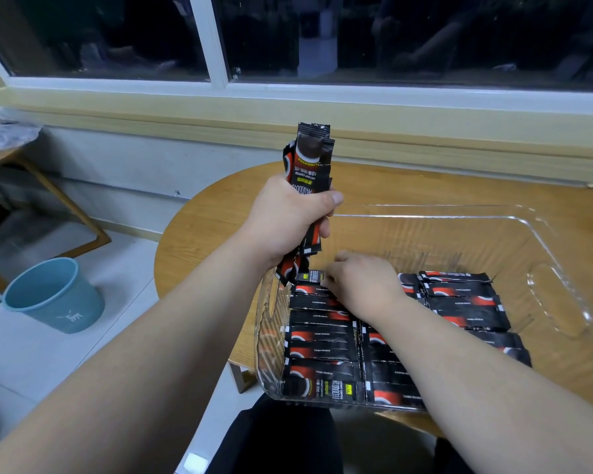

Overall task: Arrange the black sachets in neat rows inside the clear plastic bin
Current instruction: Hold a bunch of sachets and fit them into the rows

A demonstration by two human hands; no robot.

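Observation:
A clear plastic bin (541, 268) stands on a round wooden table (220, 206). Black sachets with red marks lie flat in rows (322, 340) along its near half, with another row (466, 299) to the right. My left hand (288, 220) grips an upright bundle of sachets (308, 155) above the bin's left end. Inside the bin, my right hand (360, 285) pinches a single sachet (310, 277) at the far end of the left row, its fingertips on the sachet's end. My right forearm hides part of the middle row.
A blue waste bucket (52, 295) stands on the tiled floor at the left. A wooden frame leg (65, 206) is beyond it. A window sill and wall run close behind the table. The bin's far half shows bare bottom.

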